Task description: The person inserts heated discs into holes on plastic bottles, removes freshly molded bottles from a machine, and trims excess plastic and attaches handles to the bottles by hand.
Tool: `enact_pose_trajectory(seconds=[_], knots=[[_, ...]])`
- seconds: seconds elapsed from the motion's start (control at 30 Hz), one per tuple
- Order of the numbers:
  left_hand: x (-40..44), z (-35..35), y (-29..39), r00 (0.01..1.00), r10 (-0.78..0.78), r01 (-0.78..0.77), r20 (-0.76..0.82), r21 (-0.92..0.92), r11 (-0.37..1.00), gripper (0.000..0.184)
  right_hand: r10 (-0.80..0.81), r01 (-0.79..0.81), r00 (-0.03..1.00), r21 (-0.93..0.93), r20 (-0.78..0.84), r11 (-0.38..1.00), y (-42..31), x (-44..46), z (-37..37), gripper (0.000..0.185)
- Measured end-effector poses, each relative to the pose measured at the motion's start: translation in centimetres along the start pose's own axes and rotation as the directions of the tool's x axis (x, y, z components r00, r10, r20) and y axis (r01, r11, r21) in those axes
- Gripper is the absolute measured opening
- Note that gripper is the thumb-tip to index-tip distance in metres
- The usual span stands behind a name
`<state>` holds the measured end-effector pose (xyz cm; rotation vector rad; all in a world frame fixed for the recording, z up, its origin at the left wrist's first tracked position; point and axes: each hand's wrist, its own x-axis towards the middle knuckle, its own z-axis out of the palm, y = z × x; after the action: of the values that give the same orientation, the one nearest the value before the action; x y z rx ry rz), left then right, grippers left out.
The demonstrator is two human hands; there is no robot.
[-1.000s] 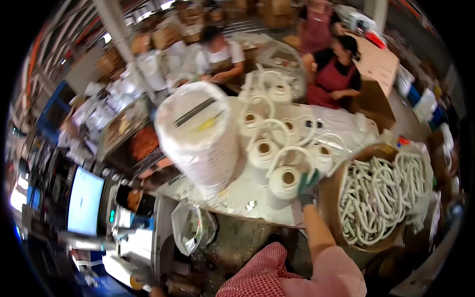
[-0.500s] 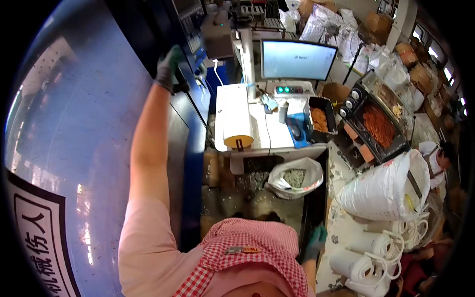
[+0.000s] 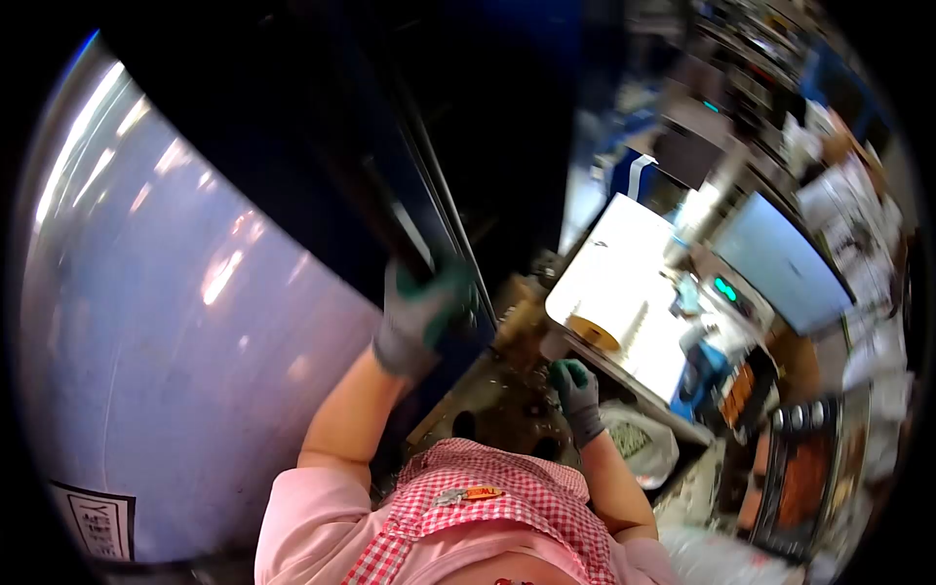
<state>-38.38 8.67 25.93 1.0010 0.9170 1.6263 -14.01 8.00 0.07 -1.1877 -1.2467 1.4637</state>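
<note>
My left hand (image 3: pixel 424 307), in a grey and green work glove, is wrapped around a dark door handle (image 3: pixel 405 239) at the edge of the blue machine's sliding door (image 3: pixel 214 322). Motion blurs the fingers a little. In the same kind of glove, my right hand (image 3: pixel 577 395) is held in front of the apron, fingers curled in, with nothing visible in them. It is in the air between the machine and the white worktable (image 3: pixel 624 263). Just beyond the right wrist lies a white sack (image 3: pixel 663 453) with grey-green bits inside.
A yellow-brown roll end (image 3: pixel 593 332) shows at the table's near edge. Behind it are a monitor (image 3: pixel 785 263) and a control box with green lights (image 3: pixel 726 291). A small oven (image 3: pixel 799 478) with reddish-brown pieces stands at right. The machine's opening (image 3: pixel 497 107) is dark.
The view has swung left toward the machine. My left hand has come nearer my body, still on the handle. My right hand has risen from beside the bench to in front of me, its fingers now curled.
</note>
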Motion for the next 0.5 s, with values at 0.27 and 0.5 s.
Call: enact_pose_trajectory(seconds=[0.27, 0.5], knots=[[-15.5, -11.8, 7.7, 0.769, 0.367, -0.465, 0.524, 0.063, 0.883, 0.031, -0.168, 0.156, 0.709, 0.08, 0.685, 0.984, -11.8, 13.2, 25.2, 0.025], [-23.8, -18.6, 12.3, 0.928, 0.373, -0.373, 0.008, 0.057, 0.926, 0.029, -0.654, 0.447, 0.364, 0.491, 0.664, 0.747, -27.0, 16.7, 60.0, 0.032]])
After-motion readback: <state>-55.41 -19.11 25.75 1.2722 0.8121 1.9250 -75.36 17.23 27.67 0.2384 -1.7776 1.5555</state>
